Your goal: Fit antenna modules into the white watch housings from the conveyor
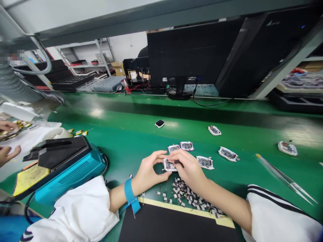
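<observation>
Head view: a white-framed circuit board [169, 165] lies flat on the green workbench [131, 112], its long axis running roughly left to right with a slight tilt, just below two similar boards [186, 146]. The left hand [148, 169], a blue wrist strap [130, 191] around its wrist, curves about the board's left end, its fingers [157, 155] nearly closed and touching the edge. The right hand [189, 169] sits over the board's right end, its fingertips [174, 155] pinched on a small dark piece [178, 162] (too small to identify). A heap of small dark components [188, 196] lies just below the hands. Tweezers [286, 179] lie well off to the right, and a co-worker's hand [6, 126] shows at far left, beyond a teal machine [70, 171].
</observation>
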Motion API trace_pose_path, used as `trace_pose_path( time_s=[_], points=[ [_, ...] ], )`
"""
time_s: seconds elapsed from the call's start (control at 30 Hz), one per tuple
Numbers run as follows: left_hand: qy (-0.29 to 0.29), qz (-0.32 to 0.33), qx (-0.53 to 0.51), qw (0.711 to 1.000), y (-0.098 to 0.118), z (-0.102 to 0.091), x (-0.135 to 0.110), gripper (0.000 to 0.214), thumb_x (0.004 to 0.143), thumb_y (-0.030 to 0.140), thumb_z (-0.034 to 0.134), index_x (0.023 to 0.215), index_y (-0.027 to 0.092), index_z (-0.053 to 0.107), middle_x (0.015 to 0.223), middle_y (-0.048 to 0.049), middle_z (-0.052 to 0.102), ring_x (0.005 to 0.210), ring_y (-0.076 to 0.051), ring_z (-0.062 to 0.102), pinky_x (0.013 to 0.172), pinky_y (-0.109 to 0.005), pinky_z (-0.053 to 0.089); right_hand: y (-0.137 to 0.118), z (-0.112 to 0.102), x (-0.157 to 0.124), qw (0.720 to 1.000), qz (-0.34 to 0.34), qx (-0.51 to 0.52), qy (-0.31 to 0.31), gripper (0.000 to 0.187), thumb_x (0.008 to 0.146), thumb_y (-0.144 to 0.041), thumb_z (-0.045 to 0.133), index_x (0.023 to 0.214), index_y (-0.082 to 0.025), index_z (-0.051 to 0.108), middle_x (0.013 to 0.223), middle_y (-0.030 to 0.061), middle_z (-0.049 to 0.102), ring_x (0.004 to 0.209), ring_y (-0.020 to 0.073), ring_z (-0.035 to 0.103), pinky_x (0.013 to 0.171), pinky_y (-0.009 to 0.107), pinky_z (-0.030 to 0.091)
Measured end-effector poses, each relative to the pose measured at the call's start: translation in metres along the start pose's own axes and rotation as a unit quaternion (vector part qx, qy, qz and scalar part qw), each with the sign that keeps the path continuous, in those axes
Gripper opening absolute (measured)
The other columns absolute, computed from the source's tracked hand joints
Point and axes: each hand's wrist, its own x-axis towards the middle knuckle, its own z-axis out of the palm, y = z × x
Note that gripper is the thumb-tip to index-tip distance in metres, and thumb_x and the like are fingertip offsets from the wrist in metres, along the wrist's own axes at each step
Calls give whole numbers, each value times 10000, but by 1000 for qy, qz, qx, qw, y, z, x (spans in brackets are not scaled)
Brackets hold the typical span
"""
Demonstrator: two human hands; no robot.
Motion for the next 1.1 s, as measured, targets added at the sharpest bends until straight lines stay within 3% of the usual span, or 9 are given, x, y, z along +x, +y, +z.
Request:
trace_pose_path(
  time_s=[0.1,0.23,0.4,0.5,0.67,0.8,0.9,1.1],
  points=[
    [2,1,-24,1000,-1,1,-1,506,626,142,632,1083,158,416,984,-63,616,921,-160,596,848,-274,493,-3,1,3,996,63,55,6,147,745,-38,499,740,-166,571,813,34,561,793,113,541,671,240,465],
    [-1,1,-35,999,-3,0,-1,508,613,129,641,1074,154,428,990,-67,615,921,-160,597,848,-265,495,-3,2,7,983,153,100,-2,92,717,-91,567,673,-167,597,784,31,558,746,111,543,540,197,434],
    [-9,-9,-40,999,-4,-1,-1,471,627,161,649,1054,167,451,995,-57,608,928,-165,593,849,-276,502,3,0,9,971,198,127,-42,64,703,-144,592,643,-162,602,772,35,565,739,129,550,538,220,427],
    [-4,-5,-40,999,-5,-1,-1,445,636,170,648,1041,174,465,999,-46,599,925,-156,591,850,-267,504,6,-4,10,978,169,109,-61,55,712,-168,581,662,-168,603,787,39,565,761,140,554,573,242,443],
    [5,-5,-34,999,-3,-1,-1,433,641,186,648,1036,175,473,998,-41,595,924,-158,590,846,-275,511,5,-9,9,998,33,-18,-41,64,739,-136,544,736,-163,602,786,44,537,767,132,521,644,255,440],
    [9,-21,-39,999,-4,-1,-3,423,635,181,653,1019,171,477,982,-43,603,909,-156,597,840,-276,514,4,-12,5,982,-66,-129,-122,102,780,-135,478,743,-140,573,746,58,547,705,142,477,627,275,414],
    [-16,-37,-73,997,-4,-3,-2,474,620,174,666,1041,165,450,963,-49,616,879,-156,610,825,-278,519,4,-14,6,973,-67,-138,-170,149,779,-101,435,675,-137,536,673,48,523,659,139,441,600,270,404],
    [-78,-79,-117,987,3,-9,2,559,607,191,684,1091,173,406,936,-51,618,841,-160,623,806,-297,522,2,-22,14,981,-61,-65,-175,92,765,-97,479,792,-154,546,730,32,551,717,129,475,655,252,425]
  ],
)
